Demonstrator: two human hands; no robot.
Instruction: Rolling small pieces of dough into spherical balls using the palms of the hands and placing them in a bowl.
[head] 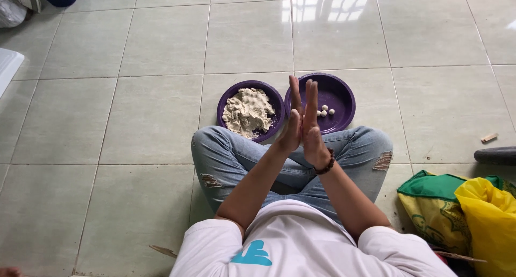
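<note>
With left hand [292, 127] and right hand [312, 127] pressed flat palm to palm at frame centre, roll with even pressure; the dough [248, 112] sits upper left, finished balls [324, 111] upper right.

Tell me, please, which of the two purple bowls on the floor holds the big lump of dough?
The left purple bowl, in front of the person's left knee. It holds the pale dough mass, while the right purple bowl holds only a few small dough balls.

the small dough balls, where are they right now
In the head view the small dough balls lie in the right purple bowl on the tiled floor, just beyond the person's right knee and beside the left purple bowl holding dough.
</note>
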